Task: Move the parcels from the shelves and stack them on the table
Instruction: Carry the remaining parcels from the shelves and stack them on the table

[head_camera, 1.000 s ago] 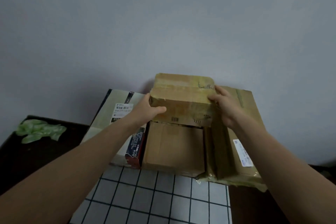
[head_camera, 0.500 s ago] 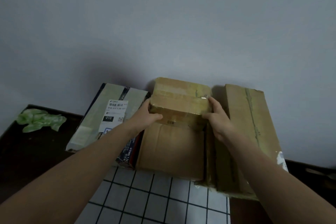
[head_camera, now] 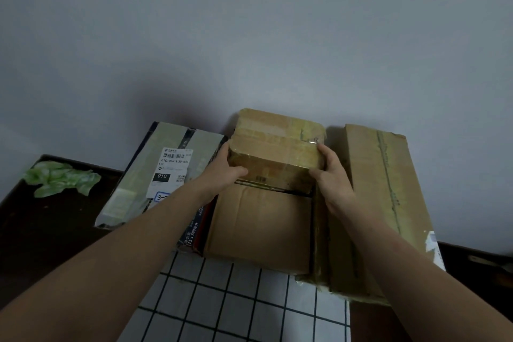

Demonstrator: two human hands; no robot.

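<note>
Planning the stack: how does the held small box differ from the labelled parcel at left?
The small box is brown; the labelled parcel is dark with pale tape and a white label. The left hand and right hand grip the small box; the labelled parcel lies unheld. Both are taped.

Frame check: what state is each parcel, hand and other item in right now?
Plain cardboard box: closed, on the checked cloth.
Small taped parcel: sealed, atop that box, held at both ends.
Labelled parcel: sealed, label up.
Long parcel: taped shut, lying flat.
Left hand: grips the small parcel's left end.
Right hand: grips its right end.
Green plastic bag: crumpled.
</note>
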